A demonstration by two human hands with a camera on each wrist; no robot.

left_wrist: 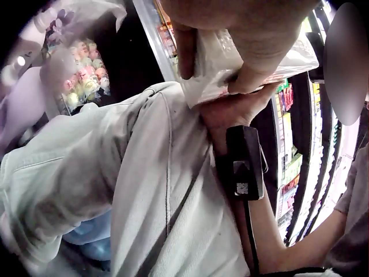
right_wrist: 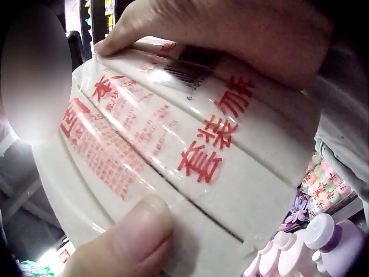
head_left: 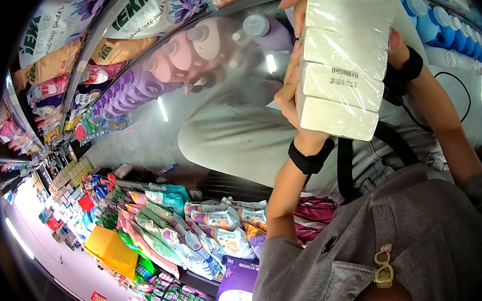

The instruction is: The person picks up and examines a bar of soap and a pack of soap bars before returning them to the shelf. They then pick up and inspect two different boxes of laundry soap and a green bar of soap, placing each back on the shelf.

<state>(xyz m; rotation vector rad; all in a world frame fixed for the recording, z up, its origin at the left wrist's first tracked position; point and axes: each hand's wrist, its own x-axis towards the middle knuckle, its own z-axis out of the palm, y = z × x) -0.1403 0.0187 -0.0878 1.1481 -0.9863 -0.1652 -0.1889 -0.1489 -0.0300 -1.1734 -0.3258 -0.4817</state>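
A clear-wrapped multipack of white packets is held up between both hands over the lap. The side facing the head camera bears a black printed code. My left hand grips its left side, fingers along the edge. On the right side, my right hand grips it, mostly hidden behind the pack. In the right wrist view, red lettering and a barcode cover another face of the multipack; my left thumb presses on that face. Fingers of my left hand hook over the wrap in the left wrist view.
Pink and purple bottles line a shelf at upper left, with soap powder bags above. Blue-capped bottles stand at upper right. Colourful bagged goods and a yellow bin are at lower left. Bent legs lie beneath the hands.
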